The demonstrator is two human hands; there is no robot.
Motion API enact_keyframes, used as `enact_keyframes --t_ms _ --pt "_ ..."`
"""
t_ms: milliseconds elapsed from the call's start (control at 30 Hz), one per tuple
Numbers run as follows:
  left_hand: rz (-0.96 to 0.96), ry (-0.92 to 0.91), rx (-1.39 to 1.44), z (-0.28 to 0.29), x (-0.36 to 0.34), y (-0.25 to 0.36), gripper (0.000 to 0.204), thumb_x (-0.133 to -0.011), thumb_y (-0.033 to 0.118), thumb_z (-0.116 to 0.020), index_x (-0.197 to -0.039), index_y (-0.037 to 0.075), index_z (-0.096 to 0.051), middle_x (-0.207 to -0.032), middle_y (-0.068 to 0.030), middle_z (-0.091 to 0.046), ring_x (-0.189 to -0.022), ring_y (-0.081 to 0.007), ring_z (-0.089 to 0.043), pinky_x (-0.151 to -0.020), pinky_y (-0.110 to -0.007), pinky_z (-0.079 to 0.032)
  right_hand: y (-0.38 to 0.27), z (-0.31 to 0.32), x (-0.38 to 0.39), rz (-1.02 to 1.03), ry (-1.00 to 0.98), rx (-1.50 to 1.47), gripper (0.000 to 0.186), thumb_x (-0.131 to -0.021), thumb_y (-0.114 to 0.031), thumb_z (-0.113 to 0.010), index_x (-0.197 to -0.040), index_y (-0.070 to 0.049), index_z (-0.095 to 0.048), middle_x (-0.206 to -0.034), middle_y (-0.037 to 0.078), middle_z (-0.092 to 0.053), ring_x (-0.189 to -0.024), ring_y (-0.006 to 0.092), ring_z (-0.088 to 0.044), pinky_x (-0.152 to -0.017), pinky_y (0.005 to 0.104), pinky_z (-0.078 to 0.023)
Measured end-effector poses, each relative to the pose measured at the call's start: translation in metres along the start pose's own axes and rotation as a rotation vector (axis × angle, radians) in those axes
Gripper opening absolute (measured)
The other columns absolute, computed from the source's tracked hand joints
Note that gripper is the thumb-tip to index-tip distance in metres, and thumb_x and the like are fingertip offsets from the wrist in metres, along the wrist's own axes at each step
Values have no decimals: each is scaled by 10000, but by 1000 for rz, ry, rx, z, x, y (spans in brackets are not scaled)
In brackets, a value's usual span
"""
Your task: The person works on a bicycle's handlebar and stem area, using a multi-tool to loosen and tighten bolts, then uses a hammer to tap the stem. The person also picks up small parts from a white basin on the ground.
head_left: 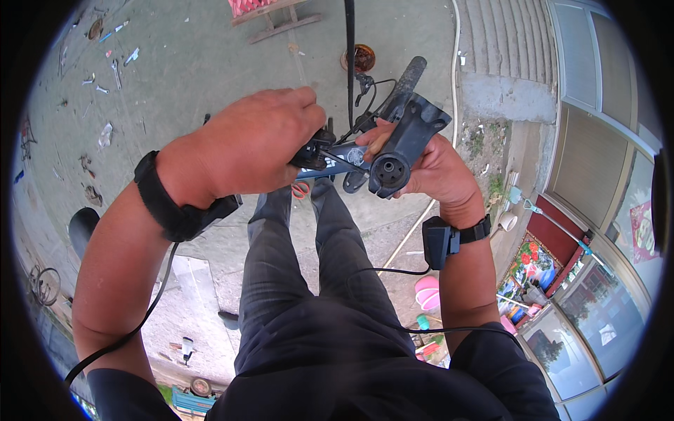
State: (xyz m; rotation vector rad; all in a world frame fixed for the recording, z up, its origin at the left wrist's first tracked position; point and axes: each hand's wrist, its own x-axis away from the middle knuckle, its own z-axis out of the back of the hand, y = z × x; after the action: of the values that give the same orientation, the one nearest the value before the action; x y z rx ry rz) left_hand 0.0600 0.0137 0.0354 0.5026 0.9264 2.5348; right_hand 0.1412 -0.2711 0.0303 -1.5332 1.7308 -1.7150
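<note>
Two hands, the left hand (253, 144) and right hand (435, 168), grip one bicycle stem (404, 144); one orange scissors (300, 189) lies on the ground; two wrist straps show.

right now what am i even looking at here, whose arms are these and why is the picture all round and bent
This is one picture from a wide fisheye camera worn on a person's head, looking down, so the edges curve and the frame looks round. The two bare arms coming in from below belong to that person, and you see their dark trousers and the concrete ground far below.

The left hand and the right hand are both closed on a dark bicycle handlebar part, with a grip sticking up and thin cables running off it. The left hand covers the lever end, so its fingers there are hidden. Each wrist wears a black strap with a small box and a wire.

On the ground lie scattered tools, orange-handled scissors, a round tin and a pink bucket.
</note>
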Motion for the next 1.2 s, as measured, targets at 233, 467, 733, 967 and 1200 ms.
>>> enact_keyframes --t_ms 233,467,733,967,1200 --pt "28 87 -4 -10 -2 4 366 -702 45 -814 -970 22 -565 -1027 -166 -600 -839 -408 -656 -742 -486 -529 7 4 0 44 -48 -46 515 -738 -76 -907 -1201 -8 -692 -1212 80 -703 -1096 175 -652 -973 356 -526" --pt "92 150 129 -17 3 3 463 -721 51 -818 -1105 40 -559 -991 -174 -626 -885 -415 -658 -752 -481 -526 6 7 1 62 -54 -31 510 -751 -93 -905 -1205 -9 -689 -1207 77 -702 -1079 175 -655 -960 354 -531" --pt "58 67 475 -14 16 -11 439 -778 -3 -744 -1181 -2 -570 -1176 -154 -563 -929 -296 -654 -826 -390 -541 3 1 -1 36 14 0 500 -648 -172 -919 -1090 -40 -726 -1087 109 -748 -1215 320 -647 -1243 461 -227" --pt "293 -198 750 12 10 -12 444 -853 56 -744 -1254 -8 -564 -1093 -161 -641 -943 -236 -669 -818 -366 -533 0 -1 0 25 22 11 480 -662 -167 -912 -1087 -34 -732 -1109 143 -745 -1214 301 -646 -1244 466 -221" --pt "384 -160 808 15 14 -7 537 -832 7 -792 -1304 2 -536 -1049 -145 -666 -966 -231 -678 -856 -377 -534 4 2 -1 61 -24 32 480 -688 -132 -909 -1119 -30 -725 -1146 123 -726 -1174 257 -643 -1154 423 -319"
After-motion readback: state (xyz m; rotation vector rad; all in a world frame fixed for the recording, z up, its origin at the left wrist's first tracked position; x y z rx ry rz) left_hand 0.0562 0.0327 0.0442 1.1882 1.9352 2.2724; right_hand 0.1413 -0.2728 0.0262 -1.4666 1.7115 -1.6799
